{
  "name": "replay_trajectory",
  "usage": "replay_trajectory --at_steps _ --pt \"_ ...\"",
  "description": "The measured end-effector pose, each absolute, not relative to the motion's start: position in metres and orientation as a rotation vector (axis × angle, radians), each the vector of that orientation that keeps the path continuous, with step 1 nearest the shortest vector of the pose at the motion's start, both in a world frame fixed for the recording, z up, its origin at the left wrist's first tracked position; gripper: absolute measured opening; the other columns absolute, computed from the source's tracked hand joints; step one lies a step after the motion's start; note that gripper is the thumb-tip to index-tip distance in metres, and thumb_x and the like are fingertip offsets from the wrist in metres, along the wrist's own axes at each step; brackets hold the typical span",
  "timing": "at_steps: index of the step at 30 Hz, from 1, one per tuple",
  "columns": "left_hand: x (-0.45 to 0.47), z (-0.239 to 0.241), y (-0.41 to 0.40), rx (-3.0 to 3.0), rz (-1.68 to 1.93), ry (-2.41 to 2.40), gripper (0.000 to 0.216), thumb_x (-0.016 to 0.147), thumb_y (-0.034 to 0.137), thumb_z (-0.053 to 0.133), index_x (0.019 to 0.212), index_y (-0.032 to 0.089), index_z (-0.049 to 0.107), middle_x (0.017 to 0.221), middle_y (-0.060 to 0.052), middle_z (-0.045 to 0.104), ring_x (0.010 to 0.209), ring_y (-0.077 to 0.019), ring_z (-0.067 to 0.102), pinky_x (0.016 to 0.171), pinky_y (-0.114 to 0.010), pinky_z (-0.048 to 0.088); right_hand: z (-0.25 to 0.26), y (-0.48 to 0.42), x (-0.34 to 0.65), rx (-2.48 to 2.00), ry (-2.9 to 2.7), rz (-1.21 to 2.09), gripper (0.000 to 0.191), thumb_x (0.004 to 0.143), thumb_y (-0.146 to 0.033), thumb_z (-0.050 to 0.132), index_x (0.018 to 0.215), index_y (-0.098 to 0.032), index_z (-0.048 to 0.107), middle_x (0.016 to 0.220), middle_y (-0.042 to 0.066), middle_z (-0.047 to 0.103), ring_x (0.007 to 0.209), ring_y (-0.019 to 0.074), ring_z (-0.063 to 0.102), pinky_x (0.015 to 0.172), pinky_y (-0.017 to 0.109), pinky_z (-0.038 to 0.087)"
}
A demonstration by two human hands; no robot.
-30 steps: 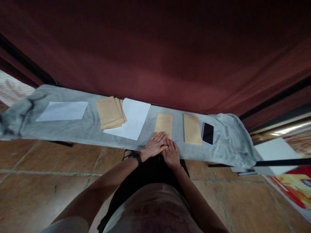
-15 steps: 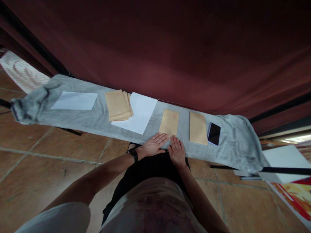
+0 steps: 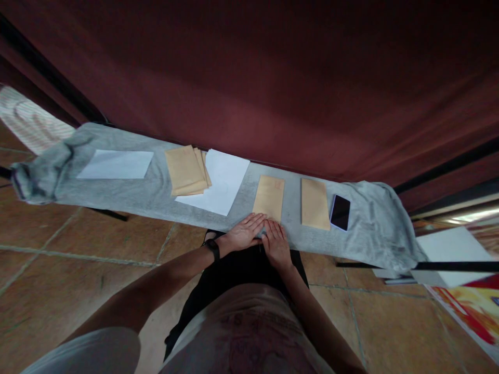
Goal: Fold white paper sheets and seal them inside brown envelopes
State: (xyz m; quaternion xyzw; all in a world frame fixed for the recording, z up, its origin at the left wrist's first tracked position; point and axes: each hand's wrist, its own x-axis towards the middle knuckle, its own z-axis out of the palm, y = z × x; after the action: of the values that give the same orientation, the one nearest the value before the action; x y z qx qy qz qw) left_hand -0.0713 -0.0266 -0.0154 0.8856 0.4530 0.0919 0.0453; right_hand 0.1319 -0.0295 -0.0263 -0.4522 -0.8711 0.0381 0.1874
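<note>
A brown paper envelope with a small reddish print near its top right corner lies flat on the grey cloth. My left hand rests on its lower left edge, fingers stretched out flat. Beside it, my right hand lies on the envelope's lower right edge, its fingers also straight and flat. The fingertips of both hands nearly meet and cover the envelope's near end. To the right are another brown envelope or stack of envelopes and a dark-screened phone.
Several brown envelopes overlap a pile of white paper to the left. Farther left lies another white sheet. The grey cloth covers a narrow table, with a dark red curtain hanging behind it.
My right hand has slid slightly left along the envelope's near edge, closer to my left hand. The whole view has shifted a little; the papers and phone stay in place.
</note>
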Motion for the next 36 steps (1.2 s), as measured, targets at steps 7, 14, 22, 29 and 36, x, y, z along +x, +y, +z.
replay_trajectory --at_steps 7,14,22,29,36 --pt "-0.074 -0.022 -0.029 2.718 0.359 1.441 0.074 0.099 0.052 0.045 0.157 0.010 0.026 0.164 -0.017 0.029 0.154 -0.0245 0.021 0.127 -0.043 0.021 -0.032 -0.031 0.129 -1.307 -2.433 0.067 0.053 0.105 -0.034 0.040 0.152 -0.009 0.043 0.154 0.016 0.048 0.144 0.0269 0.042 0.119 0.047 0.034" --pt "-0.093 -0.023 -0.033 2.695 0.400 1.528 0.071 0.099 0.048 0.045 0.156 0.009 0.029 0.162 -0.019 0.032 0.152 -0.0261 0.027 0.125 -0.045 0.027 -0.028 -0.026 0.145 -1.391 -2.396 0.054 0.052 0.105 -0.034 0.039 0.151 -0.009 0.044 0.153 0.014 0.048 0.143 0.0245 0.044 0.121 0.044 0.031" --pt "-0.059 -0.018 -0.036 2.621 0.402 1.642 0.065 0.101 0.044 0.036 0.155 0.008 0.032 0.159 -0.020 0.036 0.151 -0.0280 0.029 0.126 -0.050 0.026 -0.028 -0.028 0.143 -1.442 -2.377 0.072 0.053 0.102 -0.033 0.046 0.151 -0.011 0.044 0.157 0.015 0.044 0.146 0.0257 0.039 0.122 0.045 0.027" --pt "-0.029 -0.020 -0.025 2.627 0.365 1.572 0.059 0.103 0.036 0.029 0.154 0.008 0.034 0.160 -0.018 0.036 0.151 -0.0250 0.029 0.125 -0.046 0.027 -0.028 -0.028 0.143 -1.449 -2.375 0.095 0.055 0.100 -0.028 0.047 0.153 -0.015 0.043 0.158 0.013 0.043 0.146 0.0253 0.039 0.123 0.046 0.025" --pt "-0.047 -0.023 -0.015 2.575 0.357 1.639 0.064 0.103 0.044 0.028 0.157 0.011 0.028 0.163 -0.016 0.032 0.152 -0.0242 0.027 0.124 -0.044 0.027 -0.027 -0.029 0.140 -1.449 -2.329 0.091 0.050 0.101 -0.033 0.048 0.147 -0.013 0.049 0.156 0.012 0.046 0.145 0.0257 0.041 0.122 0.045 0.027"
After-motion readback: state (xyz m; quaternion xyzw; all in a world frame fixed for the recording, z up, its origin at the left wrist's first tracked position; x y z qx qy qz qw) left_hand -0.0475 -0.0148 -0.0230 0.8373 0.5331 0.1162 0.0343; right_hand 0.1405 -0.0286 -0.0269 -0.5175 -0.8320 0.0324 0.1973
